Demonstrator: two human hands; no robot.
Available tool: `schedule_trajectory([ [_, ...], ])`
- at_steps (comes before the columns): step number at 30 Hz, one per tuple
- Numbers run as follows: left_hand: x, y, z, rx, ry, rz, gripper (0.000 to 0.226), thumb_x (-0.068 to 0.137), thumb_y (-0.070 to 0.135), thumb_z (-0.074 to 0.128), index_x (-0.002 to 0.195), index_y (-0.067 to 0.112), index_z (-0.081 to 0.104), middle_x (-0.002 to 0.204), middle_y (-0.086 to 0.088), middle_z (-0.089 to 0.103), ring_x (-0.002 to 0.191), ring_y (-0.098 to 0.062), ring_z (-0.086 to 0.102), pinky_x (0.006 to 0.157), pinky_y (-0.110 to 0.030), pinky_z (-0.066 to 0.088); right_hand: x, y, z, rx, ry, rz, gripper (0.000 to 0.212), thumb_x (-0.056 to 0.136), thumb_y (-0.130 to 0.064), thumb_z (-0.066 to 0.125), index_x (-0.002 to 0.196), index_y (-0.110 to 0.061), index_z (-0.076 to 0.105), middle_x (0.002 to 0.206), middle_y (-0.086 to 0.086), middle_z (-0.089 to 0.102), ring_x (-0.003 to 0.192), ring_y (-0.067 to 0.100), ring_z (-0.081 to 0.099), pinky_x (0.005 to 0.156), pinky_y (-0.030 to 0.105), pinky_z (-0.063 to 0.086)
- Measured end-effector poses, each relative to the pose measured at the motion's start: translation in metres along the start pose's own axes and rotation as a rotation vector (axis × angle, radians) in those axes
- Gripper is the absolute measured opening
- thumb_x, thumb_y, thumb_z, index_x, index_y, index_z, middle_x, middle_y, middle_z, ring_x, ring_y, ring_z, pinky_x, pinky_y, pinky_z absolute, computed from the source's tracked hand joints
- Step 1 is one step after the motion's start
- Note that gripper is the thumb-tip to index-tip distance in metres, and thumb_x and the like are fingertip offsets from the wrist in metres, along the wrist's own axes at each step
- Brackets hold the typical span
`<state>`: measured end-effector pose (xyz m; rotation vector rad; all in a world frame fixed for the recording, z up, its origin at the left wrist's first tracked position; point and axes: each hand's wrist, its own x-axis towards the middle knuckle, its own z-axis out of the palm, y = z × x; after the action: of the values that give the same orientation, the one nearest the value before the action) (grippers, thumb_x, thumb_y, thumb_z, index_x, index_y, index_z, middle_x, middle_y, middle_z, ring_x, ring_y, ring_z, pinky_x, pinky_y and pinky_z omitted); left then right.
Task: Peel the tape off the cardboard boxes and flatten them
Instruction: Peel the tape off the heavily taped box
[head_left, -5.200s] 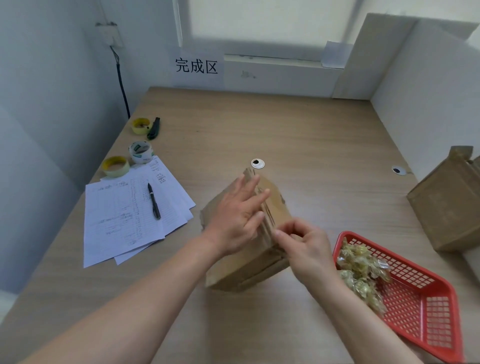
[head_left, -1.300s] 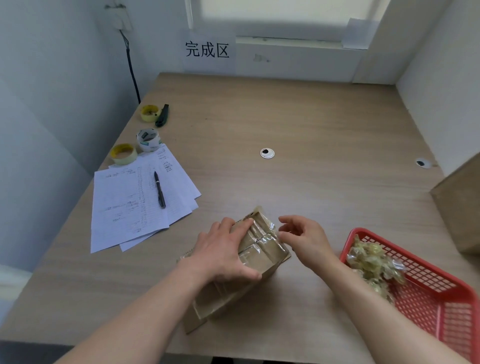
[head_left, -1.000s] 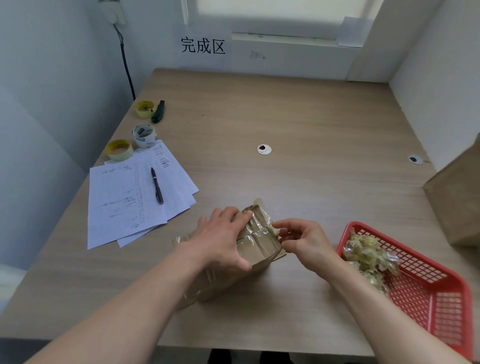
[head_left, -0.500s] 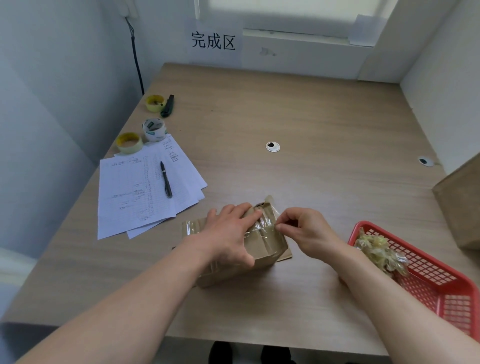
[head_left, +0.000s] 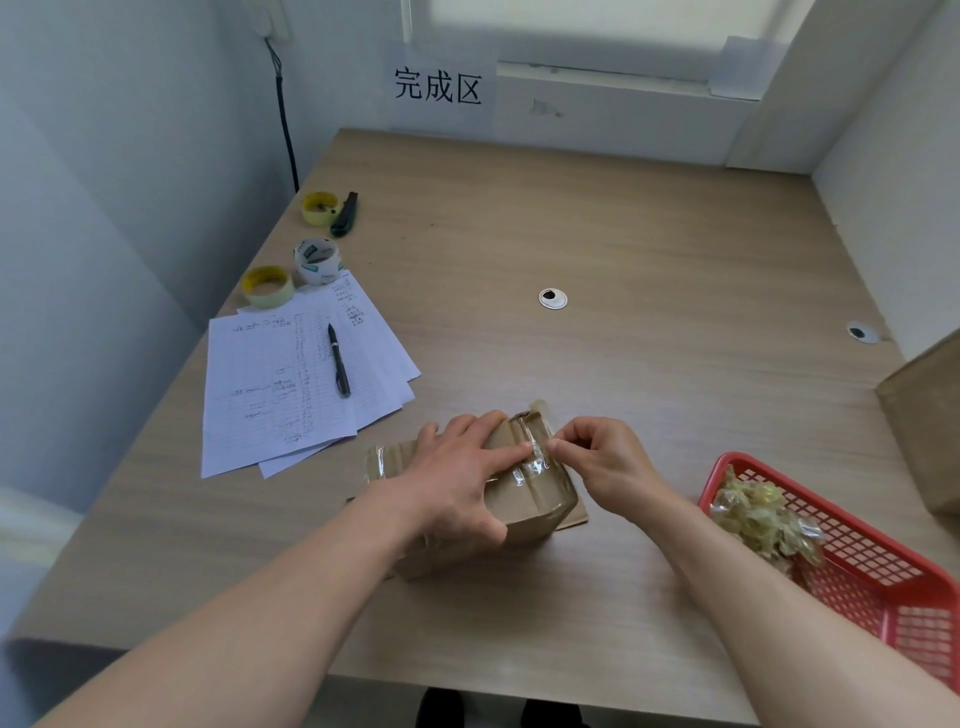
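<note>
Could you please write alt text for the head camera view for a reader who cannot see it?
A person's left hand presses a small cardboard box onto a wooden table while the right hand pinches clear tape on its top. A red basket with crumpled tape sits right; papers, a pen and tape rolls lie left.

The left hand (head_left: 457, 478) presses flat on a box (head_left: 524, 499) on the table (head_left: 623, 260); the right hand (head_left: 608, 462) pinches clear tape (head_left: 535, 465) on its top. A red basket (head_left: 883, 587) holds tape scraps (head_left: 758, 519). 3 rolls (head_left: 317, 260) sit near papers (head_left: 291, 384).

Brown box (head_left: 524, 506), red basket (head_left: 852, 561)
</note>
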<state>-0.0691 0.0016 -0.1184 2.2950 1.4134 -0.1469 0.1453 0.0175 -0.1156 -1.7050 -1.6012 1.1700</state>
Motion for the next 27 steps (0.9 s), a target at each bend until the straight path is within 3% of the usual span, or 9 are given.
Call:
schedule_trajectory([
  [3, -0.001, 0.0, -0.002, -0.024, 0.014, 0.002, 0.106, 0.054, 0.061, 0.067, 0.149, 0.052, 0.021, 0.16, 0.01, 0.006, 0.143, -0.014, 0.007, 0.113, -0.051, 0.01, -0.007, -0.002, -0.011, 0.13, -0.015, -0.043, 0.007, 0.092, -0.021, 0.069, 0.087, -0.023, 0.074, 0.063, -0.008, 0.06, 0.057, 0.003, 0.055, 0.055, 0.017, 0.044],
  [6, -0.001, 0.0, -0.003, -0.034, 0.022, -0.002, 0.107, 0.053, 0.06, 0.069, 0.149, 0.05, 0.023, 0.16, 0.01, 0.008, 0.144, -0.015, 0.009, 0.113, -0.049, 0.012, -0.017, 0.006, -0.028, 0.079, -0.117, -0.097, 0.039, 0.083, -0.007, 0.077, 0.112, -0.033, 0.07, 0.084, -0.004, 0.065, 0.07, 0.004, 0.058, 0.069, 0.013, 0.048],
  [9, -0.002, 0.002, -0.004, -0.03, 0.009, -0.002, 0.108, 0.05, 0.06, 0.068, 0.148, 0.051, 0.023, 0.16, 0.012, 0.007, 0.143, -0.015, 0.009, 0.113, -0.049, 0.012, -0.021, 0.009, -0.032, -0.127, -0.143, -0.131, 0.034, 0.081, -0.009, 0.079, 0.104, -0.033, 0.075, 0.094, -0.005, 0.064, 0.081, 0.004, 0.058, 0.079, 0.016, 0.047],
  [13, -0.001, 0.003, -0.004, -0.02, -0.02, 0.007, 0.108, 0.052, 0.06, 0.07, 0.148, 0.052, 0.02, 0.161, 0.013, 0.005, 0.145, -0.015, 0.007, 0.115, -0.051, 0.011, -0.014, 0.004, -0.031, -0.31, -0.187, -0.264, 0.016, 0.083, -0.017, 0.079, 0.086, -0.032, 0.075, 0.093, -0.012, 0.06, 0.083, 0.008, 0.059, 0.072, 0.02, 0.044],
  [16, -0.001, 0.004, -0.004, -0.009, -0.023, 0.012, 0.108, 0.052, 0.06, 0.07, 0.148, 0.052, 0.02, 0.16, 0.013, 0.005, 0.145, -0.015, 0.007, 0.115, -0.051, 0.011, -0.006, -0.007, -0.031, -0.535, -0.26, -0.405, 0.003, 0.088, -0.024, 0.073, 0.086, -0.027, 0.073, 0.092, -0.014, 0.054, 0.082, 0.011, 0.055, 0.073, 0.027, 0.044],
  [21, -0.001, 0.007, -0.003, 0.004, -0.014, 0.001, 0.108, 0.05, 0.06, 0.066, 0.149, 0.051, 0.022, 0.16, 0.012, 0.005, 0.144, -0.014, 0.007, 0.111, -0.047, 0.013, 0.006, -0.02, -0.022, -0.694, -0.34, -0.483, 0.011, 0.092, -0.029, 0.062, 0.083, -0.03, 0.055, 0.091, -0.011, 0.049, 0.08, 0.012, 0.048, 0.072, 0.03, 0.041],
  [24, 0.0, 0.006, -0.002, 0.01, 0.001, -0.002, 0.107, 0.05, 0.06, 0.065, 0.148, 0.05, 0.024, 0.16, 0.012, 0.005, 0.143, -0.013, 0.007, 0.11, -0.047, 0.013, 0.003, -0.01, -0.014, -0.58, -0.264, -0.439, 0.013, 0.091, -0.027, 0.065, 0.081, -0.027, 0.057, 0.085, -0.012, 0.05, 0.078, 0.013, 0.051, 0.071, 0.031, 0.043],
  [27, 0.0, 0.007, 0.001, -0.003, 0.024, 0.007, 0.108, 0.049, 0.063, 0.064, 0.148, 0.05, 0.025, 0.16, 0.011, 0.006, 0.143, -0.012, 0.006, 0.113, -0.046, 0.013, -0.005, 0.001, -0.005, -0.169, 0.074, -0.286, 0.02, 0.089, -0.025, 0.07, 0.078, -0.028, 0.054, 0.071, -0.007, 0.057, 0.068, 0.012, 0.055, 0.065, 0.032, 0.047],
])
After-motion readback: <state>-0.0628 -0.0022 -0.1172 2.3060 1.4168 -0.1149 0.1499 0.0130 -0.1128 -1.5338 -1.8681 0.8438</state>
